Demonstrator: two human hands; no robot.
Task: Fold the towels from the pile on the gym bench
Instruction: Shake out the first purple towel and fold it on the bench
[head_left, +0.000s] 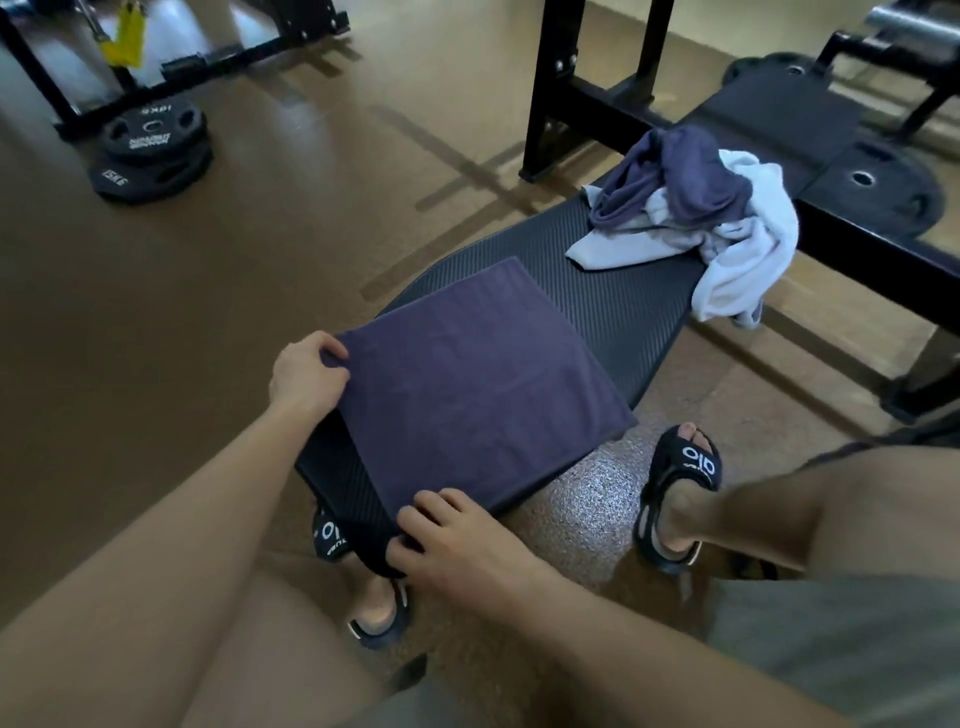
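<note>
A dark purple towel (467, 384) lies flat as a square on the near end of the black ribbed gym bench (613, 296). My left hand (306, 371) pinches its left corner. My right hand (452, 540) grips the near corner, which hangs over the bench's front edge. Farther along the bench sits the pile: a crumpled purple towel (670, 176) on top of a light blue-white towel (748, 260), part of which drapes off the bench's right side.
Black weight plates (150, 150) are stacked on the brown floor at the left. A black rack frame (582, 88) stands behind the bench, with more plates (872, 187) at the right. My sandalled feet (680, 493) stand on either side of the bench end.
</note>
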